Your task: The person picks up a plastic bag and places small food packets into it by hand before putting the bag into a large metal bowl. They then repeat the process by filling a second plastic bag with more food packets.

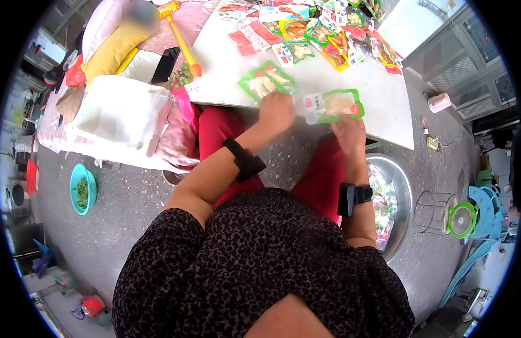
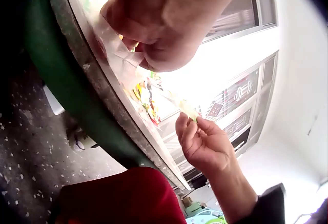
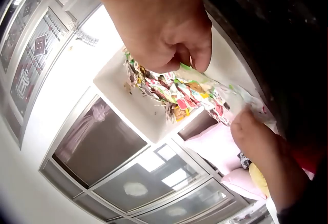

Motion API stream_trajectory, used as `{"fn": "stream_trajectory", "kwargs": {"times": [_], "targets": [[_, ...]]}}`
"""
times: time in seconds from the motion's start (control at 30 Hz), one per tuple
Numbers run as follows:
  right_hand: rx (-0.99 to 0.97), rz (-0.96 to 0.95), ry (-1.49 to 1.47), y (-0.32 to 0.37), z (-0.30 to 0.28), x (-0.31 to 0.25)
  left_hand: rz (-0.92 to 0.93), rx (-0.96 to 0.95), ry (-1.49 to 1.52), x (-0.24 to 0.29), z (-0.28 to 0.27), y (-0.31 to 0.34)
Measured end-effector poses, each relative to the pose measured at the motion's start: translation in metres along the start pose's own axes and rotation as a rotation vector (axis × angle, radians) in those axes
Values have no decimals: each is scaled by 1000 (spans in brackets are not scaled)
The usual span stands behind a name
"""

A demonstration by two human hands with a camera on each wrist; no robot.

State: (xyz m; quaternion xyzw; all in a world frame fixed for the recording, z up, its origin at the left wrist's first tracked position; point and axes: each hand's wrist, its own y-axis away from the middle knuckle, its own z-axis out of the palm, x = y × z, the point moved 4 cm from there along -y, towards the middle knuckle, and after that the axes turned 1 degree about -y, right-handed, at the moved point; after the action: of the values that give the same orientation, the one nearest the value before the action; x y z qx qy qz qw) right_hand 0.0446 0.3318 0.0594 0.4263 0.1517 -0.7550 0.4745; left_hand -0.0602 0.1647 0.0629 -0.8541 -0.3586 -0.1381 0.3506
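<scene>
Over the front edge of the white table [image 1: 215, 79], my right hand [image 1: 350, 135] pinches the lower edge of a green-edged clear snack packet [image 1: 340, 105] with pale food inside. Its white end points toward my left hand [image 1: 276, 114]. The fingers of my left hand are curled at a second green-edged packet [image 1: 266, 81], blurred, at the table's front. In the left wrist view, clear plastic film [image 2: 120, 54] shows at my left fingers. The right wrist view shows my right hand [image 3: 174, 39] with thumb and finger together on the packet's green edge.
Several colourful snack packets [image 1: 328, 34] are heaped at the table's back. To the left lie a yellow toy hammer [image 1: 183, 48], a black phone [image 1: 166, 65] and a white-lined box [image 1: 117, 112]. A metal basin [image 1: 404, 197] of packets stands on the floor at right.
</scene>
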Motion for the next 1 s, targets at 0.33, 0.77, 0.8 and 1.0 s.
{"fn": "stream_trajectory", "kwargs": {"times": [0.33, 0.77, 0.8, 1.0], "targets": [[88, -57, 111, 9, 7, 42, 60, 47, 26, 2, 0, -2], [189, -95, 278, 16, 10, 18, 72, 26, 61, -4, -2, 1], [207, -113, 304, 16, 9, 14, 77, 28, 64, -4, -2, 1], [217, -110, 246, 12, 22, 20, 90, 16, 66, -1, -2, 0]]}}
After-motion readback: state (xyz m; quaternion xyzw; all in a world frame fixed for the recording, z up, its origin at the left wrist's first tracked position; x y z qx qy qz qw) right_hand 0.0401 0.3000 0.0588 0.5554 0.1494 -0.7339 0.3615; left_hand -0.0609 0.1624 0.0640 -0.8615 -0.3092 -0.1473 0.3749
